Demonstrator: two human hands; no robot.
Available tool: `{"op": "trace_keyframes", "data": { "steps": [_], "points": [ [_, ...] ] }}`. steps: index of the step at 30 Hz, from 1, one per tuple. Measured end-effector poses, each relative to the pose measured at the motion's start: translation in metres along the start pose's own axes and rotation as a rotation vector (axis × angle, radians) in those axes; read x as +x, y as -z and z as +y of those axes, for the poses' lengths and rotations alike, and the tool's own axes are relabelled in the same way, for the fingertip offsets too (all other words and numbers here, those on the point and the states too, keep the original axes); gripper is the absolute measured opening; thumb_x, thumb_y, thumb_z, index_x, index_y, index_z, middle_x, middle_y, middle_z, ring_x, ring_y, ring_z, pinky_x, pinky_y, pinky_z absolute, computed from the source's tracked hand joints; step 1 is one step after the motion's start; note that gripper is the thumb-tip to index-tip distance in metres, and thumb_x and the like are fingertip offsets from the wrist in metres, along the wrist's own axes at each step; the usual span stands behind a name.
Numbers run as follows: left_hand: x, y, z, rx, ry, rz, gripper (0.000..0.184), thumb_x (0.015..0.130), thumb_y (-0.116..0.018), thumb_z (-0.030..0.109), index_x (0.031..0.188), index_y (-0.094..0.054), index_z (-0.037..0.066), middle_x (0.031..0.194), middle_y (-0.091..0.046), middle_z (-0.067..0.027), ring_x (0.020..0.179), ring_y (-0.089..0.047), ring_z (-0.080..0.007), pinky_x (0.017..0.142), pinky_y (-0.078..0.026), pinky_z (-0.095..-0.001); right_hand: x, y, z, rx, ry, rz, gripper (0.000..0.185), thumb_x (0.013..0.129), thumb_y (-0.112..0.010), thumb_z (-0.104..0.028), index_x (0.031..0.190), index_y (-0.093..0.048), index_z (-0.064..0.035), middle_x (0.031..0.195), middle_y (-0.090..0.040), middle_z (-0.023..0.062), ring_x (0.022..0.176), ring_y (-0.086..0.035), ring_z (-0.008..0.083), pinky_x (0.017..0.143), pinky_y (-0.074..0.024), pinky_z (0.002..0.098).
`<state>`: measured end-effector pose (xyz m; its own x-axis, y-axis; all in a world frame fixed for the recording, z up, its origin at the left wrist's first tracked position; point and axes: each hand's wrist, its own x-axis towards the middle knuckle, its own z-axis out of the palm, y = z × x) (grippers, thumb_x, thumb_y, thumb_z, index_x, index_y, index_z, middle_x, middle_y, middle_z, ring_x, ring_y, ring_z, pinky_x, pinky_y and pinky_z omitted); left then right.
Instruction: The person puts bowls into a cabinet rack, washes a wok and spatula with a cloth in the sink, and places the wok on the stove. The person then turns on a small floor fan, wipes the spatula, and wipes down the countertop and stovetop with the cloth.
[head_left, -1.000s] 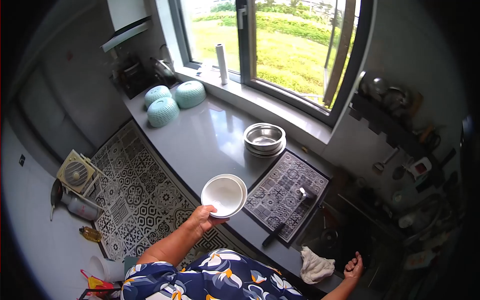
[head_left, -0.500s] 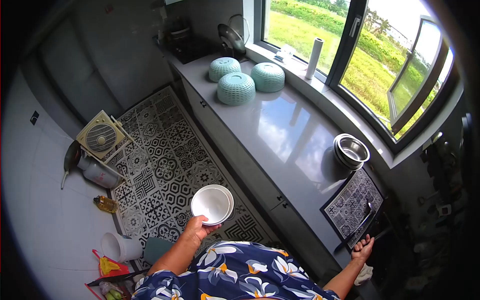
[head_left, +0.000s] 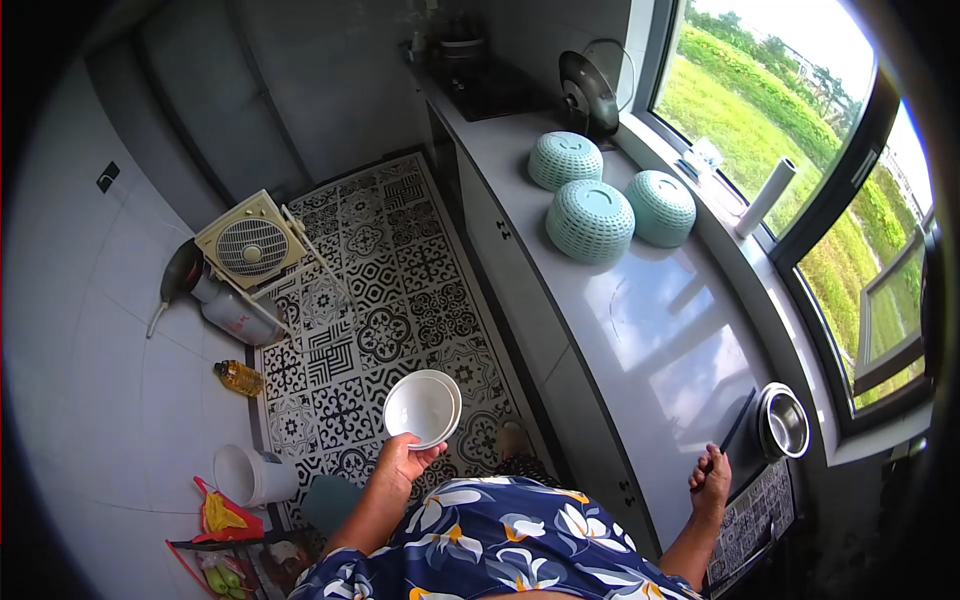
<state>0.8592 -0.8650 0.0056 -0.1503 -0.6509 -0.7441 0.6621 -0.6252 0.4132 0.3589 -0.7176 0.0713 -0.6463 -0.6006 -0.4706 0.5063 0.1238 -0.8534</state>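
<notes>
Two nested white bowls [head_left: 418, 410] are in my left hand [head_left: 408, 460], the thumb over the near rim and the fingers beneath. Their open tops face up, above the patterned floor. My right hand [head_left: 710, 482] is over the counter, its fingers curled closed. A thin dark line runs from near its fingertips towards the stacked metal bowls [head_left: 786, 422]; whether the hand holds anything is unclear. Just below those bowls lies a patterned mat [head_left: 755, 520], partly hidden by my right forearm.
Three upturned mint baskets [head_left: 590, 220] sit on the grey counter [head_left: 620, 330], near a pan lid [head_left: 590, 92]. A paper roll [head_left: 766, 196] stands on the windowsill. At left are a fan [head_left: 253, 246], an oil bottle [head_left: 238, 377] and a white bucket [head_left: 250, 475].
The view has turned left, bringing more floor and the baskets closer to the centre. The bowls stay in my left hand. My right hand has moved from beside the cloth and mat to near the metal bowls.
</notes>
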Motion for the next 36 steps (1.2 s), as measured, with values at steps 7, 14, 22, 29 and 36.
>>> {"op": "trace_keyframes", "data": {
  "steps": [7, 14, 22, 29, 36],
  "points": [
    [0.052, -0.039, 0.096, -0.089, -0.138, 0.117, 0.038, 0.075, -0.043, 0.002, 0.112, -0.044, -0.008, 0.093, -0.058, -0.0235, 0.074, -0.062, -0.0328, 0.058, -0.055, -0.0280, 0.114, -0.205, 0.001, -0.174, -0.083, -0.351, 0.018, 0.087, -0.053, -0.028, 0.092, -0.047, -0.0118, 0.053, -0.034, -0.0036, 0.035, -0.029, 0.0064, 0.030, -0.0214, 0.0202],
    [0.105, -0.040, 0.175, -0.152, -0.130, 0.215, 0.033, 0.078, -0.042, 0.002, 0.109, -0.045, -0.011, 0.091, -0.059, -0.0242, 0.077, -0.063, -0.0322, 0.056, -0.056, -0.0273, 0.153, -0.380, 0.003, -0.413, -0.108, -0.597, 0.027, 0.091, -0.043, -0.033, 0.095, -0.047, -0.0067, 0.058, -0.033, -0.0043, 0.041, -0.028, 0.0054, 0.034, -0.0229, 0.0220],
    [0.209, -0.056, 0.308, -0.068, -0.140, 0.054, 0.030, 0.079, -0.041, 0.003, 0.106, -0.047, -0.009, 0.090, -0.060, -0.0217, 0.076, -0.062, -0.0309, 0.058, -0.054, -0.0292, 0.174, -0.524, 0.068, -0.304, -0.210, -0.569, 0.037, 0.089, -0.044, -0.045, 0.096, -0.047, -0.0083, 0.057, -0.036, -0.0021, 0.038, -0.030, 0.0075, 0.033, -0.0249, 0.0234],
    [0.272, -0.103, 0.439, 0.053, -0.043, 0.014, 0.038, 0.078, -0.042, 0.003, 0.114, -0.041, -0.010, 0.095, -0.058, -0.0219, 0.076, -0.062, -0.0327, 0.060, -0.053, -0.0278, 0.185, -0.641, 0.087, -0.350, -0.196, -0.497, 0.039, 0.088, -0.045, -0.046, 0.096, -0.047, -0.0079, 0.058, -0.038, -0.0008, 0.039, -0.033, 0.0084, 0.034, -0.0275, 0.0237],
    [0.351, -0.150, 0.528, -0.016, -0.046, -0.074, 0.038, 0.078, -0.042, 0.002, 0.114, -0.040, -0.009, 0.097, -0.057, -0.0229, 0.077, -0.062, -0.0328, 0.060, -0.054, -0.0277, 0.235, -0.724, 0.095, -0.382, -0.259, -0.465, 0.030, 0.090, -0.046, -0.038, 0.095, -0.047, -0.0086, 0.058, -0.038, -0.0009, 0.039, -0.033, 0.0084, 0.034, -0.0263, 0.0231]
  ]
}}
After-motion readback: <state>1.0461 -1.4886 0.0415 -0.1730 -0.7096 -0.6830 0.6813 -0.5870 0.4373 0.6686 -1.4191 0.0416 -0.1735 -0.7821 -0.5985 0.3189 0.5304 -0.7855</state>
